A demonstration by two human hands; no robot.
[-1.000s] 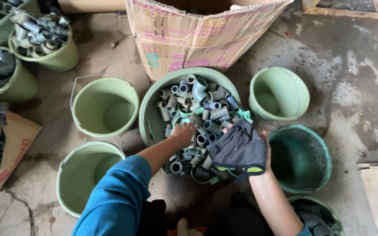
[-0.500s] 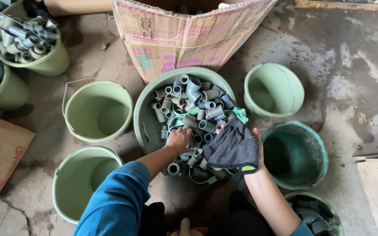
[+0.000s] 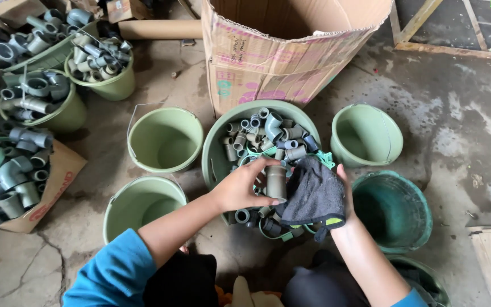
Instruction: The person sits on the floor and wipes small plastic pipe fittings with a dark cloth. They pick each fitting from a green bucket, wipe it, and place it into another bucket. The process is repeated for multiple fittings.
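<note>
While I crouch over the floor, my left hand [image 3: 240, 190] has a grey pipe coupling [image 3: 276, 182] pinched upright between thumb and fingertips, lifted just clear of the pile so I can look it over. My right hand [image 3: 345, 196] sits just beside it with a dark cloth [image 3: 313, 193] draped across the palm, fingers curled behind the fabric, so the grip there is wrapped on the cloth and kept close to the fitting. Both hands hover above the big green basin [image 3: 214, 153], which is heaped with grey fittings [image 3: 268, 133] and some green strapping, all within easy reach. Around the basin, pails stand in a ring, mouths up: an empty pale green one [image 3: 121, 219] by my left arm, another empty one [image 3: 166, 139] beyond it, a darker teal one [image 3: 396, 210] by my right wrist and a pale one [image 3: 366, 135] past that. Low right, a pail [image 3: 436, 287] with fittings peeks in. Further left, sorted-looking buckets of fittings [image 3: 100, 59] crowd together beside a flattened cardboard sheet [image 3: 58, 176] carrying elbows. At the far end, a large open cardboard box [image 3: 291, 51] leans over the basin's rim.
</note>
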